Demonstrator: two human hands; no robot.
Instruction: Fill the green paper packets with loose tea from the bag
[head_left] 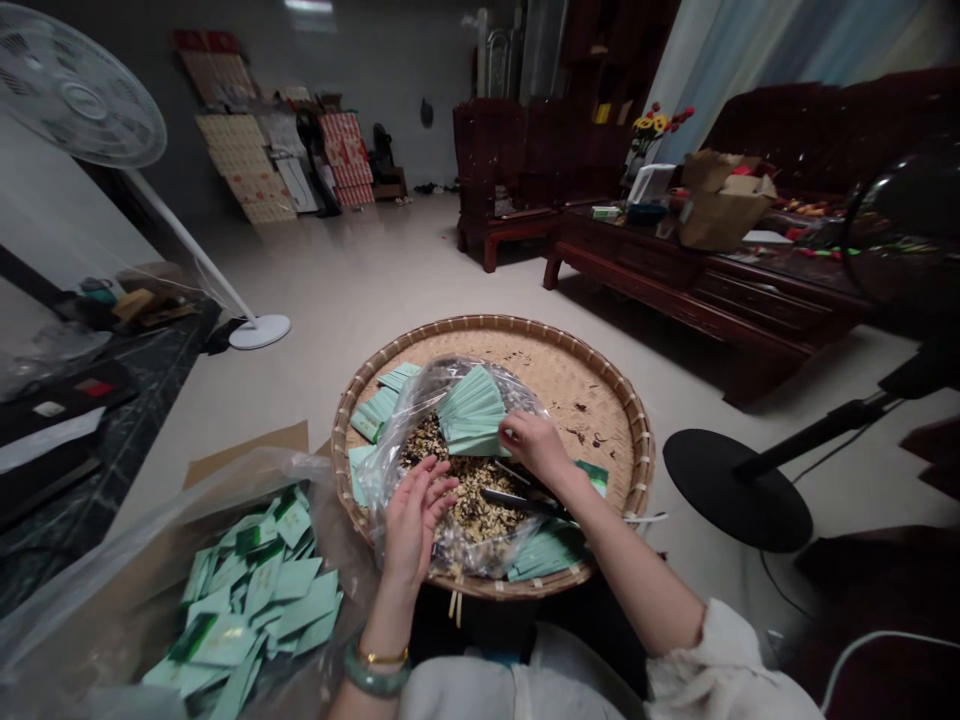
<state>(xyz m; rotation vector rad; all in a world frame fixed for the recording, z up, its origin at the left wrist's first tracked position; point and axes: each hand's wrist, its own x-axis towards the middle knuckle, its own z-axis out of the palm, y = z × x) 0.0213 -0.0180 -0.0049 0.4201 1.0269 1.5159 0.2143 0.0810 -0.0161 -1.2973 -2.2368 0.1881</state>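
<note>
A round woven bamboo tray holds a clear plastic bag opened over a loose dried mix of pale and dark bits. A fanned stack of light green packets rests on the mix. My right hand is at the stack's right edge, fingertips pinched on a green packet there. Palm up, my left hand hovers by the bag's near left side, fingers loosely apart and holding nothing. Dark long-handled tools lie in the mix, partly under my right wrist. More green packets sit along the tray's near right.
At lower left, a plastic-lined cardboard box contains many green packets. A white standing fan is at left, a black fan base at right. Beyond are a dark wooden table and a paper bag.
</note>
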